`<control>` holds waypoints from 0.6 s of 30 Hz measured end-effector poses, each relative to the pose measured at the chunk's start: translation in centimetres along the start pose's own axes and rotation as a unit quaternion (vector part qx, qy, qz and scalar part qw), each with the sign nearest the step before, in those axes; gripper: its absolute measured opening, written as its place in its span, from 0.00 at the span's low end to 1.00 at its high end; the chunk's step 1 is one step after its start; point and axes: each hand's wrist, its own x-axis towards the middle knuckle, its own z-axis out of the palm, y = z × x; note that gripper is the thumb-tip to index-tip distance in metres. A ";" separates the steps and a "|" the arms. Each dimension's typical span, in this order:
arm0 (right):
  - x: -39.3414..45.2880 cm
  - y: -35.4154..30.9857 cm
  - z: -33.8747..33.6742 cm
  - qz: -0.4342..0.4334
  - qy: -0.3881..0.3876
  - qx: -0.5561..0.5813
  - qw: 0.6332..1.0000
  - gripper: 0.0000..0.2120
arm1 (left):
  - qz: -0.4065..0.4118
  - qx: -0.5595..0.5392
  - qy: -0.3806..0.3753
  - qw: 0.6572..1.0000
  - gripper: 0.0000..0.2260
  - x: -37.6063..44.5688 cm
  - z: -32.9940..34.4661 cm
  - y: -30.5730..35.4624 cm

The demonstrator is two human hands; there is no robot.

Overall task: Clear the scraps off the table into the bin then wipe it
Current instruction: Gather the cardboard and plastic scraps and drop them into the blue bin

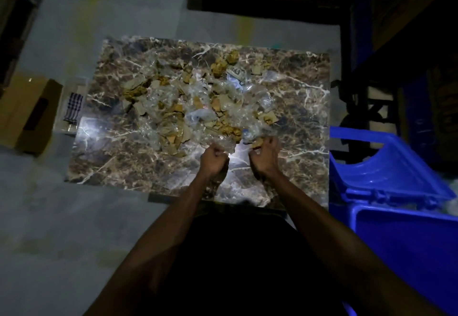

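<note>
The marble-patterned table (111, 162) was glossy, its middle strewn with scraps (188, 102): crinkled clear plastic and torn brown cardboard bits. At the heap's six o'clock edge, the left hand (213, 160) was curled round a wad of clear film, the right hand (265, 157) clutching plastic and a cardboard shard. The blue plastic bin (396, 229) stood at four o'clock, lid raised.

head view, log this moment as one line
stage: clearing scraps | left hand: grips clear plastic | right hand: grips scraps | scrap pile: on table | bin: open, right
</note>
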 end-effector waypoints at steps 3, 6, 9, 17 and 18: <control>-0.5 -0.7 -0.5 -0.057 0.010 0.099 0.993 0.13 | -0.023 -0.018 0.040 0.999 0.14 -0.3 0.7 0.8; -0.3 0.3 -1.7 -0.024 0.101 0.142 0.984 0.11 | -0.069 -0.053 0.098 0.991 0.08 -0.8 0.9 1.6; 1.5 1.7 -2.4 0.015 0.132 0.130 0.983 0.19 | -0.104 -0.068 0.102 0.987 0.09 -1.0 1.1 1.9; 7.0 0.3 -2.8 0.022 -0.034 0.015 0.999 0.33 | -0.063 -0.042 0.044 0.996 0.10 0.0 1.1 3.0; 7.1 0.2 -2.5 0.005 -0.046 0.010 0.999 0.32 | -0.053 -0.042 0.046 0.997 0.07 0.0 1.0 3.3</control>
